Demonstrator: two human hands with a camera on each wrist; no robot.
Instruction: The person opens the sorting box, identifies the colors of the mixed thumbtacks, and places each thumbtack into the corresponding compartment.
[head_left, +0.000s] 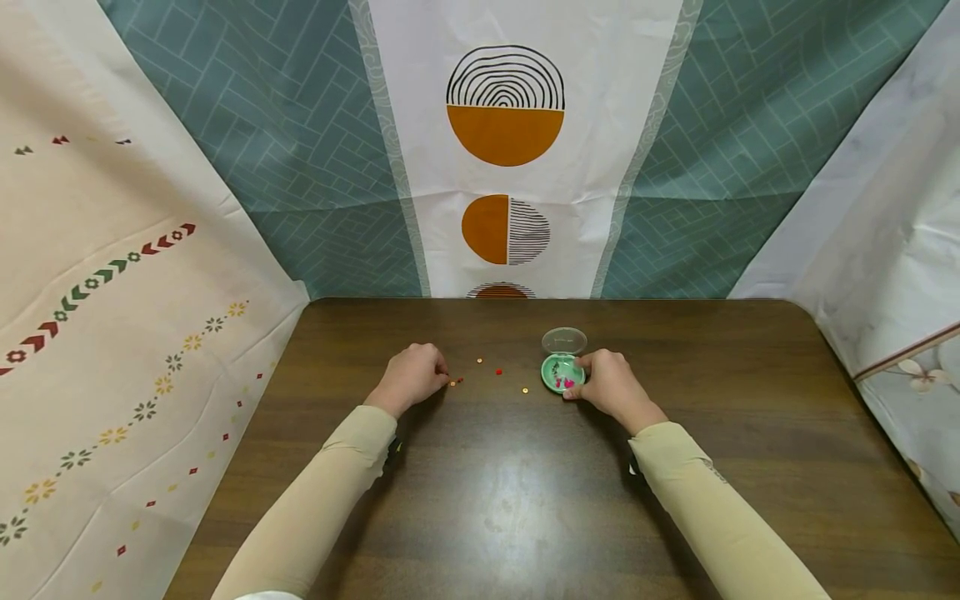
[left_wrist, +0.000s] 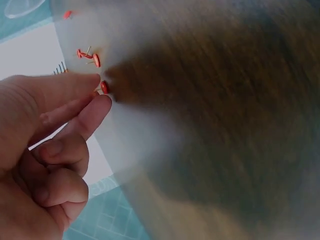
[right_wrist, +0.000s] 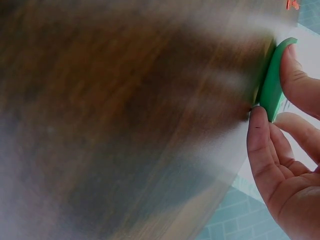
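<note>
Pinching a red thumbtack (left_wrist: 104,87) in left hand (head_left: 412,377), with other thumbtacks (left_wrist: 97,60) close by, holding a round green case (right_wrist: 273,85) in right hand (head_left: 611,385)

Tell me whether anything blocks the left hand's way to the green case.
Only a few loose thumbtacks lie on the table between the left hand and the green case; a small lift should clear them. The clear lid is open on the far side and the right hand grips the right edge, so neither blocks.
</note>
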